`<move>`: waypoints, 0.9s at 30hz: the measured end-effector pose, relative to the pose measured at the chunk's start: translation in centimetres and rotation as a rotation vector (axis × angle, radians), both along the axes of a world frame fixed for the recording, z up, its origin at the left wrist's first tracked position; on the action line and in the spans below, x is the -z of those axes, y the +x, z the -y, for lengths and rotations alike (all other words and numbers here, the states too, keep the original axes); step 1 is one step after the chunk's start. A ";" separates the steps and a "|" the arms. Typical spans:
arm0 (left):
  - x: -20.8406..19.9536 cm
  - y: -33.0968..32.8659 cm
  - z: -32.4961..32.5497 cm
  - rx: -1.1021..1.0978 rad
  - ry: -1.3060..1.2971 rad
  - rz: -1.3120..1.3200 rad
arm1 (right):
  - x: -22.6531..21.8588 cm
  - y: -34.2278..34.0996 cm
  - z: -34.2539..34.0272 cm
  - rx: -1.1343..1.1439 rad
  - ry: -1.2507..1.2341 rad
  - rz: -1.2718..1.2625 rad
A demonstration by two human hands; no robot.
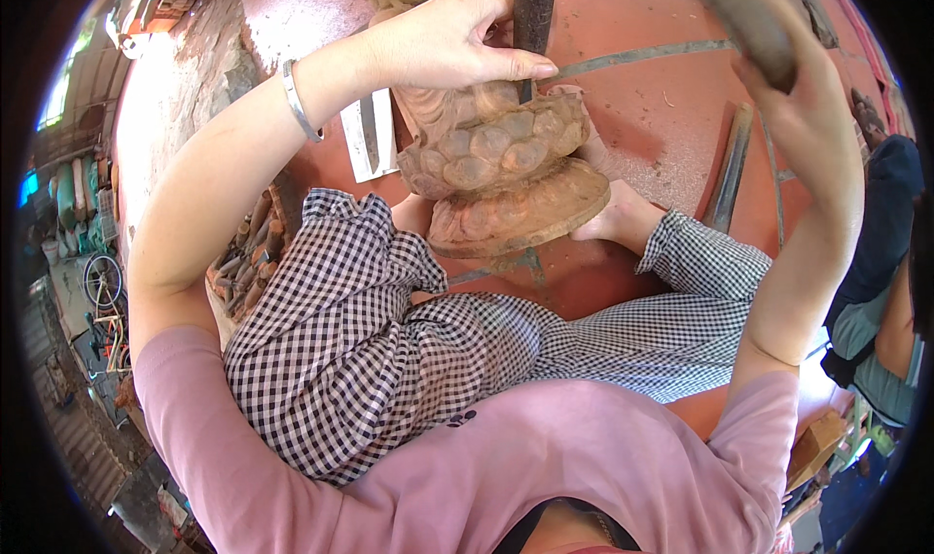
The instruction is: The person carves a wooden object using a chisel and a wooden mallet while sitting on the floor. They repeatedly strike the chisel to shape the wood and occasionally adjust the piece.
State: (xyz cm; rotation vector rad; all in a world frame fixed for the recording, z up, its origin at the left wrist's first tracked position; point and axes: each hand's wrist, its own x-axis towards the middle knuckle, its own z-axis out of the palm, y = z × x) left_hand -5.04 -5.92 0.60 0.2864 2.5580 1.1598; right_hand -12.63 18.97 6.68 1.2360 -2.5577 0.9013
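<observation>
Wrapped tight around a dark chisel [533,14], my left hand [443,40] steadies its tip on the upper petals of the carved wooden lotus pedestal [501,170], which rests between my feet on the red floor [642,38]. On the far right, my right hand [793,92] grips a wooden mallet [749,19], raised. I judge this mid-carving; next needs a measured strike.

The left hand [443,38] grips a dark chisel [533,14] against a carved wooden pedestal [501,170] braced between checkered-trousered legs; the right hand [793,102] raises a wooden mallet [749,19].
</observation>
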 end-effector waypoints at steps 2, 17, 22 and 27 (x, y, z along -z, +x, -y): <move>1.3 -0.7 0.1 0.000 -0.085 -0.082 | -2.6 0.4 -0.1 0.042 0.120 0.042; 2.8 -0.5 0.2 -0.015 0.079 -0.131 | -0.3 -5.1 -2.3 0.176 0.003 0.336; 2.4 -0.5 0.2 -0.010 0.068 -0.091 | 2.8 -6.6 -4.2 -0.118 0.073 0.081; 1.5 0.4 -0.3 -0.006 0.311 -0.135 | 4.6 -5.7 -4.1 -0.133 0.016 0.102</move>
